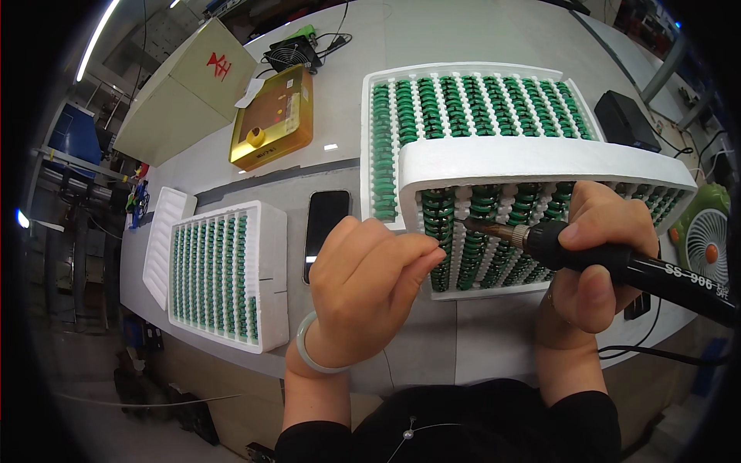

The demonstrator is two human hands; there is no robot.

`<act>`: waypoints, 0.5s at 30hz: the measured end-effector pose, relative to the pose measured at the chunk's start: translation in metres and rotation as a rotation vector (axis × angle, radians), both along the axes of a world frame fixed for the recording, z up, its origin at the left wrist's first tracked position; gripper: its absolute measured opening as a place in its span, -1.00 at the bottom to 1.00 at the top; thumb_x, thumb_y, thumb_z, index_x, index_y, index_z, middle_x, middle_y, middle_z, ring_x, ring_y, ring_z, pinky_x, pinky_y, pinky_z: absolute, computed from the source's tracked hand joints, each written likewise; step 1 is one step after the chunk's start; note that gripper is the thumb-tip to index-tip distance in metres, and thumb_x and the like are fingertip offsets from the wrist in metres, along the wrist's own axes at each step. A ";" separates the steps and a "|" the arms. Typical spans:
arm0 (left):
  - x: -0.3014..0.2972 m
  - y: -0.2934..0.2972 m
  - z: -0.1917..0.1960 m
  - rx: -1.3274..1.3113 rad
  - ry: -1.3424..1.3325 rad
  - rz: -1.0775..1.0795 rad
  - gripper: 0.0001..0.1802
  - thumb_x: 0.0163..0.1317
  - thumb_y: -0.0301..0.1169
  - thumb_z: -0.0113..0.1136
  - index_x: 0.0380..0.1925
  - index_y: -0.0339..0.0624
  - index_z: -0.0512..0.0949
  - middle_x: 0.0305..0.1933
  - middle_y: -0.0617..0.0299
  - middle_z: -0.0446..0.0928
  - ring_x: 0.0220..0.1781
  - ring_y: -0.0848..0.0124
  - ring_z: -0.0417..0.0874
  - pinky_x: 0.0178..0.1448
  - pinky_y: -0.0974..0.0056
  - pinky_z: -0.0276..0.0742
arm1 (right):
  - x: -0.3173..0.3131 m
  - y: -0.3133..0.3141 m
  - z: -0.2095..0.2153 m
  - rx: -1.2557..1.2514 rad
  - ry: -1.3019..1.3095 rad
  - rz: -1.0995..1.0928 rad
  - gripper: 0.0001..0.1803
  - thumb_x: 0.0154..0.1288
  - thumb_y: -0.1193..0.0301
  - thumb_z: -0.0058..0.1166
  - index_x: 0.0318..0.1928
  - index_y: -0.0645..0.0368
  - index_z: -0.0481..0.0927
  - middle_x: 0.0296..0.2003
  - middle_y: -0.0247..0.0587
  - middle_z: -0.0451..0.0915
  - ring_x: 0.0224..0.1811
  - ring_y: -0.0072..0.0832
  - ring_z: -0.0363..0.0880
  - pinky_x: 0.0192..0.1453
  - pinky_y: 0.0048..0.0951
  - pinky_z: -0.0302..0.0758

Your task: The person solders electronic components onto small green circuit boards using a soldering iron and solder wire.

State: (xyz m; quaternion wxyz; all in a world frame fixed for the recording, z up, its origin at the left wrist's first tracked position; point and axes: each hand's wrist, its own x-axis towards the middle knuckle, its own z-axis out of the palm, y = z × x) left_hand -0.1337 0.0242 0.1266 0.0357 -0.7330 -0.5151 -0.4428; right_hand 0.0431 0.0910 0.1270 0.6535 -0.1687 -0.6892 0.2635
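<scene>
My right hand (610,224) grips the black handle of a soldering iron (671,279), whose tip points left at the front white foam tray (540,160). Rows of green wire-wound coils (482,204) fill this tray, which is tilted toward me. The iron's tip is close to the coils near the tray's left end; whether it touches one I cannot tell. My left hand (370,285) is closed in a pinch at the tray's left edge, a bracelet on its wrist. What sits between its fingertips is too small to make out.
Behind lies another foam tray (367,154) of green coils. To the left are a third coil tray (272,278), a foam lid (158,247), a phone (328,220), a yellow device (274,116) and a large box (181,85). A black adapter (625,119) and a green fan (704,239) stand right.
</scene>
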 end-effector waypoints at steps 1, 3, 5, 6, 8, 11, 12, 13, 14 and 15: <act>0.000 0.001 -0.001 0.001 0.000 -0.005 -0.87 -0.13 -0.54 0.26 -0.53 -0.21 0.50 -0.64 0.24 0.35 -0.59 0.35 0.31 -0.52 0.34 0.21 | 0.000 0.000 0.000 -0.002 -0.009 0.002 -0.58 -0.02 0.07 0.04 -0.53 0.22 0.35 -0.68 -0.37 0.19 -0.66 -0.63 0.03 -0.55 -0.56 -0.06; 0.000 0.002 -0.001 -0.001 -0.003 -0.011 -0.87 -0.13 -0.54 0.26 -0.53 -0.21 0.49 -0.63 0.24 0.35 -0.59 0.35 0.31 -0.53 0.33 0.21 | 0.000 0.000 0.000 0.001 -0.012 0.008 -0.57 -0.02 0.06 0.04 -0.53 0.22 0.36 -0.67 -0.37 0.20 -0.66 -0.63 0.04 -0.55 -0.56 -0.06; 0.000 0.001 -0.001 -0.001 -0.002 -0.013 -0.87 -0.13 -0.54 0.26 -0.54 -0.21 0.49 -0.63 0.23 0.35 -0.59 0.35 0.31 -0.53 0.33 0.21 | -0.001 0.000 0.000 0.004 -0.011 0.016 -0.57 -0.02 0.06 0.04 -0.54 0.22 0.37 -0.66 -0.37 0.21 -0.66 -0.63 0.04 -0.55 -0.55 -0.05; -0.001 0.001 0.000 -0.005 0.002 -0.011 -0.87 -0.13 -0.54 0.26 -0.54 -0.21 0.49 -0.63 0.23 0.34 -0.59 0.35 0.31 -0.53 0.33 0.21 | -0.002 0.000 0.000 0.005 -0.025 -0.014 -0.57 -0.02 0.06 0.04 -0.54 0.22 0.37 -0.65 -0.37 0.22 -0.66 -0.62 0.05 -0.54 -0.55 -0.04; -0.001 0.001 -0.001 -0.010 0.007 -0.007 -0.87 -0.12 -0.54 0.25 -0.54 -0.21 0.49 -0.63 0.23 0.34 -0.59 0.34 0.31 -0.53 0.33 0.21 | -0.003 0.000 -0.002 0.004 -0.038 -0.043 -0.57 -0.02 0.05 0.04 -0.54 0.22 0.38 -0.65 -0.37 0.22 -0.66 -0.62 0.06 -0.54 -0.55 -0.03; 0.000 0.000 -0.001 -0.012 -0.002 -0.007 -0.87 -0.13 -0.54 0.25 -0.54 -0.21 0.49 -0.63 0.23 0.34 -0.59 0.34 0.31 -0.53 0.33 0.22 | -0.004 0.000 -0.002 -0.010 -0.034 -0.040 -0.56 -0.02 0.04 0.04 -0.54 0.23 0.40 -0.63 -0.37 0.23 -0.65 -0.61 0.08 -0.54 -0.55 -0.01; 0.000 0.000 0.000 -0.016 0.002 -0.005 -0.87 -0.13 -0.54 0.25 -0.54 -0.21 0.49 -0.63 0.23 0.34 -0.59 0.34 0.32 -0.53 0.33 0.22 | -0.003 0.000 -0.002 -0.007 -0.048 -0.045 -0.55 -0.02 0.04 0.05 -0.54 0.23 0.40 -0.63 -0.37 0.24 -0.64 -0.61 0.09 -0.53 -0.56 -0.01; 0.000 0.000 0.000 -0.020 0.005 -0.003 -0.87 -0.12 -0.54 0.25 -0.54 -0.21 0.49 -0.63 0.23 0.34 -0.59 0.34 0.32 -0.53 0.33 0.22 | -0.003 0.000 -0.002 -0.005 -0.062 -0.050 -0.55 -0.02 0.03 0.05 -0.53 0.23 0.40 -0.62 -0.37 0.24 -0.64 -0.61 0.10 -0.53 -0.56 0.00; 0.000 0.000 0.000 -0.020 0.005 -0.003 -0.87 -0.12 -0.54 0.25 -0.54 -0.21 0.49 -0.63 0.23 0.34 -0.59 0.34 0.32 -0.53 0.33 0.22 | -0.003 0.000 -0.002 -0.005 -0.062 -0.049 -0.55 -0.02 0.03 0.05 -0.53 0.23 0.40 -0.62 -0.37 0.24 -0.64 -0.61 0.10 -0.53 -0.56 0.00; 0.000 0.000 -0.001 -0.017 0.003 -0.007 -0.87 -0.12 -0.54 0.25 -0.54 -0.22 0.49 -0.63 0.23 0.34 -0.59 0.34 0.32 -0.53 0.33 0.22 | -0.004 0.000 -0.002 -0.015 -0.054 -0.039 -0.55 -0.02 0.03 0.05 -0.53 0.23 0.40 -0.62 -0.37 0.24 -0.64 -0.61 0.10 -0.53 -0.55 0.00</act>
